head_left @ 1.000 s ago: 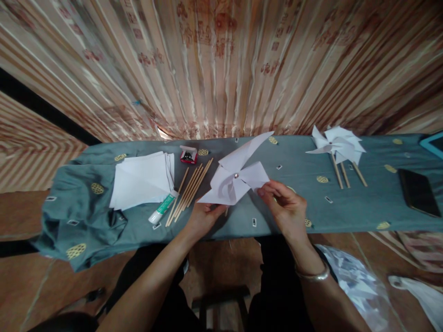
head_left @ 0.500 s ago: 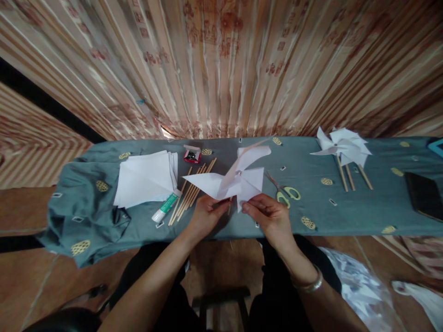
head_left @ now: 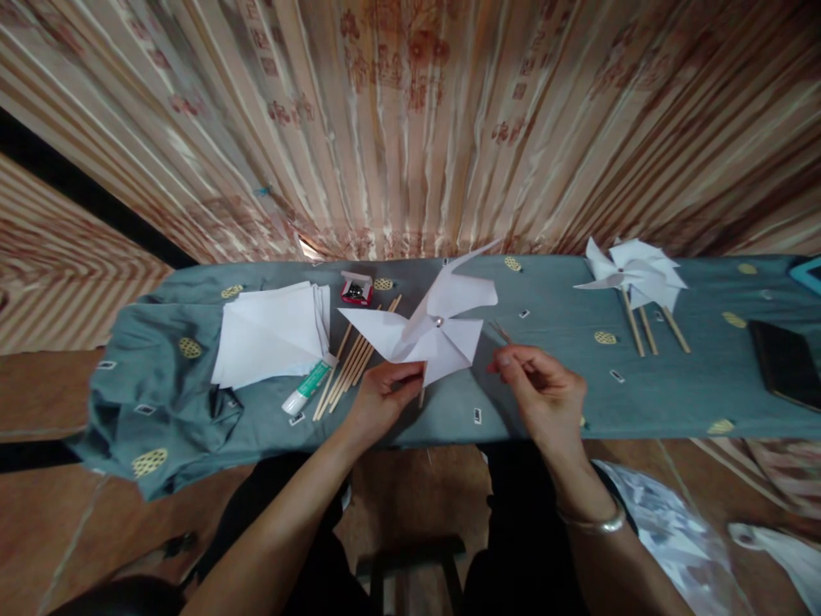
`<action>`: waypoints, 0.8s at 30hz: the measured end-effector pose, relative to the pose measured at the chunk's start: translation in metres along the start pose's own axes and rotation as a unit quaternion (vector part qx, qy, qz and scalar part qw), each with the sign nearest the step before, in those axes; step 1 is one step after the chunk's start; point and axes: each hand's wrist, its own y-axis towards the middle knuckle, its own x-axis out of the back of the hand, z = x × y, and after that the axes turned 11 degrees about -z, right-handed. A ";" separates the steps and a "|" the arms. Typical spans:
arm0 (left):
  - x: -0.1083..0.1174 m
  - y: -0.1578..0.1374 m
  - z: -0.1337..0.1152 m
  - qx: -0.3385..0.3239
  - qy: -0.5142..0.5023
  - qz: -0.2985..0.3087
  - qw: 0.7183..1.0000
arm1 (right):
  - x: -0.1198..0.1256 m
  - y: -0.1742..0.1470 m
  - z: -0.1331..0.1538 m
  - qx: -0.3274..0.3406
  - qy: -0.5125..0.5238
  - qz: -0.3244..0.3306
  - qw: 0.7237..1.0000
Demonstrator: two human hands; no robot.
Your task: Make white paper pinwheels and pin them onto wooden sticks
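A white paper pinwheel stands in front of me, with a round metal pin at its centre. Its wooden stick is pinched by my left hand just under the blades. To the right of the pinwheel, apart from it, my right hand hangs over the cloth, thumb and fingers curled together with nothing visible in them. Below that hand lies a pair of scissors; only the blade end shows, and the hand covers the handles.
On the left are stacked white paper, a glue stick, several wooden sticks and a small red box. Further right lie other pinwheels and a dark phone-like object. A clear bag sits below the table.
My right hand has let go of the pinwheel's lower blade and moved right, over the scissors. The blades have turned slightly. My left hand keeps its place.
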 end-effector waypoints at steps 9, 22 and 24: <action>-0.002 -0.007 0.000 0.012 0.002 0.049 0.999 | 0.006 0.019 -0.008 0.041 0.020 -0.064 0.997; 0.000 -0.006 -0.003 -0.003 -0.028 0.051 0.998 | 0.002 0.013 -0.008 -0.074 0.066 -0.052 0.994; 0.000 -0.006 -0.002 -0.001 -0.030 0.047 0.998 | 0.002 0.013 -0.008 -0.080 0.074 -0.051 0.993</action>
